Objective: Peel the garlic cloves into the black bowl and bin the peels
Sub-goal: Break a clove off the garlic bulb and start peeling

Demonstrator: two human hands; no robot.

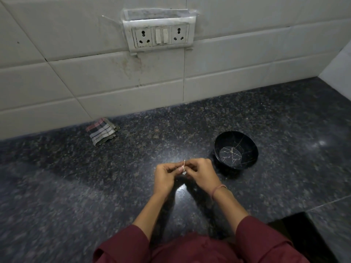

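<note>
Above the middle of the dark granite counter, the left hand and the right hand both pinch a small garlic clove between curled fingertips. The black bowl stands just to their right, slightly farther. A checked cloth lies far left.

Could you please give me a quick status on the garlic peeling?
Left hand, right hand pinching one garlic clove. Black bowl empty, right of hands. Nothing in the way.

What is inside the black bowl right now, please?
Nothing shows inside the black bowl: only its bare base with pale veins. Its near rim hides a strip of the inner wall.
</note>
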